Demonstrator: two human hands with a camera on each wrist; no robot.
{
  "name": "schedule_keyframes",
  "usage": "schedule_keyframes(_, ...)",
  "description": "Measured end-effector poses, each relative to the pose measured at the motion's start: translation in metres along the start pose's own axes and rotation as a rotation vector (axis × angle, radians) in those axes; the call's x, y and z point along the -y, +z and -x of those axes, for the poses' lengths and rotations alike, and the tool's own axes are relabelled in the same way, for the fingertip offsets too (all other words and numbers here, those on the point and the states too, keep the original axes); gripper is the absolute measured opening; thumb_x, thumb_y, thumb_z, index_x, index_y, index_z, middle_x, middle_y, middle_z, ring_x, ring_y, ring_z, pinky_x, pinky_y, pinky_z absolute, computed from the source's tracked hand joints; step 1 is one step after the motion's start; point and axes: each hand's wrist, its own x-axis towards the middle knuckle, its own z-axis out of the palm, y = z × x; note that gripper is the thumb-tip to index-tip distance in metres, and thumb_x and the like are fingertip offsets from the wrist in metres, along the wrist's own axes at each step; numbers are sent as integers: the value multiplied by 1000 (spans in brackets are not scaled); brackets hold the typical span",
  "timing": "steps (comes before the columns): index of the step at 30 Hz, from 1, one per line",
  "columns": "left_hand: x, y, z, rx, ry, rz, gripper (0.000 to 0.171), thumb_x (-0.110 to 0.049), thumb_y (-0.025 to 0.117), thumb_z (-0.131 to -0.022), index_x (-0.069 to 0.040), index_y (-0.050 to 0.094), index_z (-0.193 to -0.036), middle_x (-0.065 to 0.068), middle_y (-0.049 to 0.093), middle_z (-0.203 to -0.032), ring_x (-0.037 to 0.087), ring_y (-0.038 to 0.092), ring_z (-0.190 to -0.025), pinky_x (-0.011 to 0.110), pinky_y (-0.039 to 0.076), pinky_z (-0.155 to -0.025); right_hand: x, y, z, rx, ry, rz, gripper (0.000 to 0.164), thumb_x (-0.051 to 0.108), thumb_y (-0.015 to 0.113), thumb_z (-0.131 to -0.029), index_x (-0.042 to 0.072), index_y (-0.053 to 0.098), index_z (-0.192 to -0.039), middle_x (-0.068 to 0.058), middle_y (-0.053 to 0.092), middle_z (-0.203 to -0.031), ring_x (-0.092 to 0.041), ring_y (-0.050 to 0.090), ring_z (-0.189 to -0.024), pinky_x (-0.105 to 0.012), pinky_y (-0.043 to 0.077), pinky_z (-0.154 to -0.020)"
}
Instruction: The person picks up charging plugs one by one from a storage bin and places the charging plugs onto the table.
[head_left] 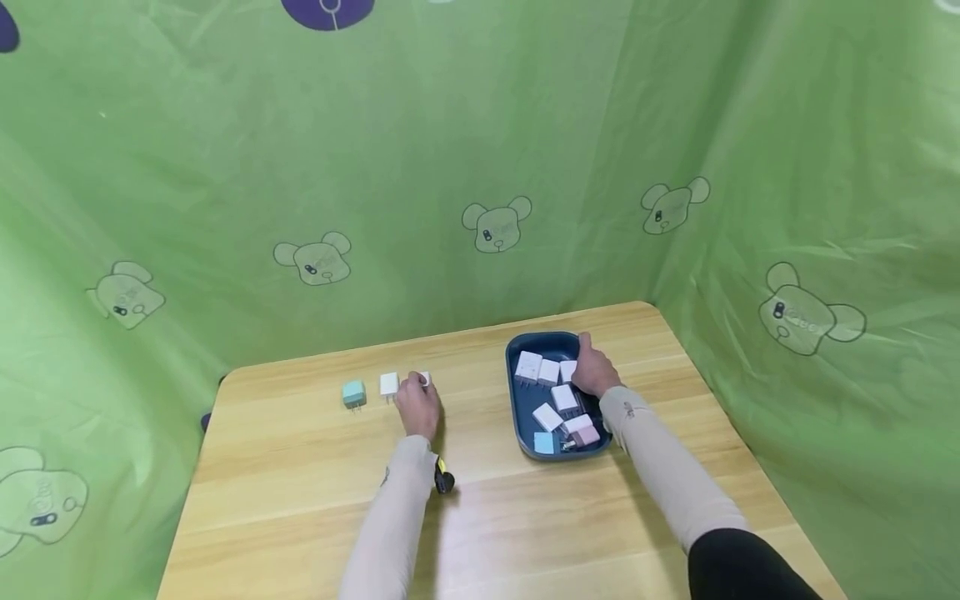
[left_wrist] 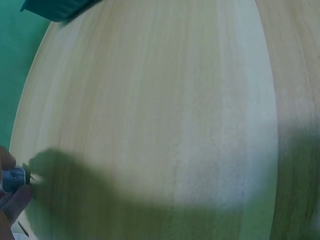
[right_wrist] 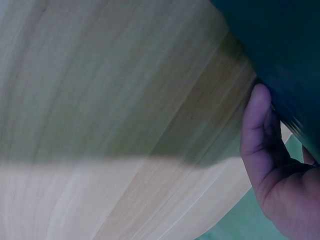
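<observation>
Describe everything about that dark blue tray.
The dark blue tray is a rounded rectangle with raised walls, and looks like plastic. It stands upright on the right half of the wooden table. Charger plugs, mostly white, lie inside, with a light blue one and a pinkish one near the front. The right hand grips its right side.

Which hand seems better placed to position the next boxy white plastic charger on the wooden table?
Probably the left hand: it pinches a white charger near another white charger and a boxy mint-green plastic charger, while the right hand holds the rectangular dark blue plastic tray.
</observation>
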Motion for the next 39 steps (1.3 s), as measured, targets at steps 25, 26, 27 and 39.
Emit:
schedule_keyframes(25,1,-4,-4,187,133,-192,39,3,69,-86,2,68,-125,28,67,-127,46,66,-111,51,58,-96,1,0,1,-4,-6,-3,74,6,58,-93,5,12,-151,-37,62,-117,-45,68,-94,-49,55,-70)
schedule_keyframes(26,0,-4,-4,188,141,-198,39,3,68,-87,2,67,-126,28,66,-128,46,66,-111,52,58,-96,0,0,0,-4,-4,-1,74,6,58,-93,6,12,-151,-37,63,-117,-44,68,-94,-49,55,-70)
schedule_keyframes(27,0,-5,-4,191,147,-206,40,4,67,-87,2,67,-127,29,66,-129,47,66,-110,52,58,-96,0,0,0,-5,-3,1,74,7,58,-93,6,12,-150,-36,63,-118,-44,68,-94,-49,55,-70)
schedule_keyframes(39,0,-5,-1,187,204,-388,47,-14,63,-96,-3,53,-141,25,58,-139,40,58,-121,49,52,-100,0,1,-2,-7,-4,7,76,7,59,-93,6,10,-152,-37,62,-119,-45,68,-97,-51,56,-75)
